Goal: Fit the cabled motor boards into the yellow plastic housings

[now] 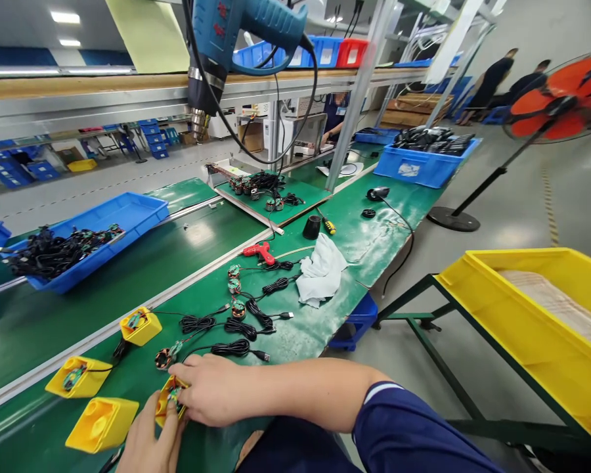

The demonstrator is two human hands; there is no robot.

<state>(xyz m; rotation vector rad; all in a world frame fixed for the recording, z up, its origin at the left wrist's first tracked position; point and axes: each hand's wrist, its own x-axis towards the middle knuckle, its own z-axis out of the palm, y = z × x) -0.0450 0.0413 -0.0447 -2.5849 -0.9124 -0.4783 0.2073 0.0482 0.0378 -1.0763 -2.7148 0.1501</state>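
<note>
Between my hands is a small yellow plastic housing (161, 408) with a green circuit board (174, 393) inside it. My left hand (150, 439) grips the housing from below and the left. With its fingers bent over the top, my right hand (209, 389) presses at the board; whether it pinches a part is hidden. Two more yellow housings with boards in them, an upper one (142, 326) and a lower one (76, 377), lie to the left, beside a housing without a board (102, 424). Just beyond my hands rests a round motor piece (163, 359) with wires.
Coiled black USB cables (236, 328), a red glue gun (260, 252), a white cloth (321, 270) and a screwdriver (328, 225) lie on the green bench. A blue heat gun (236, 46) hangs overhead. A yellow bin (473, 289) and an orange fan (559, 105) stand right.
</note>
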